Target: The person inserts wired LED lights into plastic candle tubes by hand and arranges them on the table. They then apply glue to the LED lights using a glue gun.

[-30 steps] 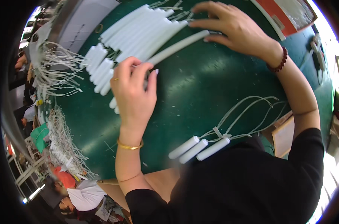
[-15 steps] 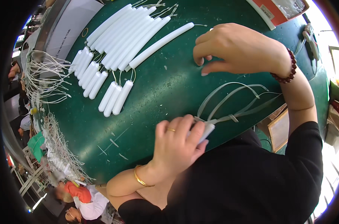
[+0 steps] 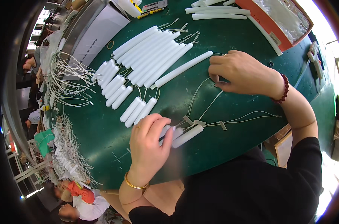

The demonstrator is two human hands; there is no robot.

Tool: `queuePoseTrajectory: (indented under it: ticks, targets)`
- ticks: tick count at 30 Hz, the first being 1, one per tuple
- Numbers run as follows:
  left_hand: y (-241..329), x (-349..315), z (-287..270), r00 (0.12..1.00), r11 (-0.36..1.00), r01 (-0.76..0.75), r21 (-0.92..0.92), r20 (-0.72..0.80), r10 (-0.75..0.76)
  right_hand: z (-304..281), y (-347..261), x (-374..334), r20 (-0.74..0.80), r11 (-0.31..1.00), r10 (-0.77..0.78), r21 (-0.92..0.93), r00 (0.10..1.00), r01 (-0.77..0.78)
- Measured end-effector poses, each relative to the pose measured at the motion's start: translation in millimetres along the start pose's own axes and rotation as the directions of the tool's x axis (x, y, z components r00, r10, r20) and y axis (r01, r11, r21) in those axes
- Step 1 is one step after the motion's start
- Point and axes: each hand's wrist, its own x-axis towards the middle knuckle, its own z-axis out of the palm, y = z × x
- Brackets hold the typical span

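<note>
**Work Area Type: Assembly Workshop**

The area is a workshop. Indicators: green bench top [image 3: 102,140] carrying aligned rows of wired white tubes [image 3: 150,52]; bundled white cables [image 3: 66,84] at its left edge; open red box [image 3: 269,24] of pale pieces [image 3: 283,16] at upper right; other people [image 3: 89,205] in the left background.

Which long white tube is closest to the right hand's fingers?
The long white tube just right of the packed row: its upper end lies beside the fingers of the right hand; the rest lie farther away.

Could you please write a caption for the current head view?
Left hand at short white tubes, right hand by their thin cords, above a green table.
</note>
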Motion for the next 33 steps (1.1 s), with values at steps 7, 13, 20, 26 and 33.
queuePoseTrajectory:
  ticks: [7, 13, 20, 26, 33]
  targets:
    - [4, 46, 27, 0.994, 1.000, -0.021, -0.003, -0.105, 0.020, 7, 14, 15, -0.219, 0.963, -0.124, -0.261, 0.968, 0.064]
    - [20, 98, 51, 0.962, 0.964, -0.221, 0.145, -0.131, 0.240, -22, 44, 6, -0.393, 0.974, 0.154, -0.096, 0.907, -0.207]
    - [42, 139, 75, 0.904, 0.910, -0.386, 0.152, -0.136, 0.406, -15, 85, 0, -0.507, 0.898, 0.264, -0.182, 0.821, -0.401]
    - [39, 161, 98, 0.914, 0.919, -0.381, 0.107, -0.105, 0.391, -9, 80, 8, -0.586, 0.884, 0.219, -0.219, 0.780, -0.413]
    - [43, 174, 89, 0.969, 0.965, -0.239, -0.106, -0.081, 0.231, -6, 80, 14, -0.570, 0.852, 0.198, -0.302, 0.797, -0.428]
